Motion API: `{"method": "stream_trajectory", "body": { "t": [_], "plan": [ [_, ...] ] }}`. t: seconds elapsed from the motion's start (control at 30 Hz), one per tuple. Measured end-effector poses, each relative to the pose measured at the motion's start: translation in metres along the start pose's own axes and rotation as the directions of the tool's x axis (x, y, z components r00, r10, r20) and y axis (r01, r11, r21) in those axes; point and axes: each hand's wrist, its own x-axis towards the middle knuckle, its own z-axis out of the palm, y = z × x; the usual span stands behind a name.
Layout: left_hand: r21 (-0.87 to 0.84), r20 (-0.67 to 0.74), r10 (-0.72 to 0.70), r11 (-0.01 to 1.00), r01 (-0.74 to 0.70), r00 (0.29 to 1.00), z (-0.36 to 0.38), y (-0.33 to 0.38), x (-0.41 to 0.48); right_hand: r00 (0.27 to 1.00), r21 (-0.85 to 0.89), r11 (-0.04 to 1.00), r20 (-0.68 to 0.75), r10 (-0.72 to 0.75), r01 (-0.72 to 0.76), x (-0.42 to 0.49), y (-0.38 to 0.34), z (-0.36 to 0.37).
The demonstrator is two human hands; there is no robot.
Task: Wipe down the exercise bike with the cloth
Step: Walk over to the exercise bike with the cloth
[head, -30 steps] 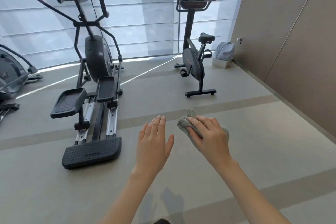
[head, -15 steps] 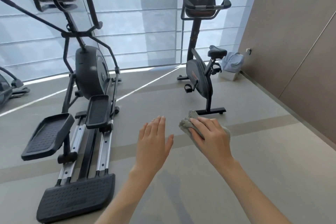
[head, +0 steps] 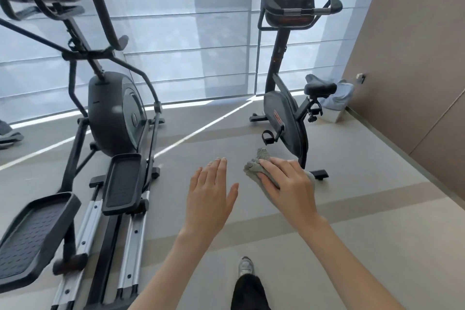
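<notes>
Ahead stands the exercise bike [head: 286,108] — right hand [head: 289,184] grips cloth [head: 254,166], left hand [head: 208,196] spread flat.

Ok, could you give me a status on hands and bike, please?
Right hand grips cloth. Left hand open. Exercise bike ahead, untouched. Elliptical stands left.

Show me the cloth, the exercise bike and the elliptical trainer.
cloth [head: 253,167], head view, on the bunched grey end that shows.
exercise bike [head: 284,118], head view, on its dark flywheel housing.
elliptical trainer [head: 113,113], head view, on its round flywheel housing.
</notes>
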Motion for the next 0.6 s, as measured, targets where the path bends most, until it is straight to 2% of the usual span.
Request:
{"method": "stream_trajectory", "body": {
  "t": [0.27, 0.6],
  "plan": [
    [0.046, -0.048, 0.003, 0.999, -0.001, 0.999, 0.093, -0.058, 0.185, 0.999, 0.001, 1.000, -0.045, -0.020, 0.020, 0.124, 0.096, 0.153],
    [0.052, -0.009, 0.001, 0.999, -0.001, 1.000, 0.196, -0.125, 0.354, 1.000, 0.049, 0.999, 0.029, 0.011, -0.013, 0.236, 0.184, 0.305]
  ]
}}
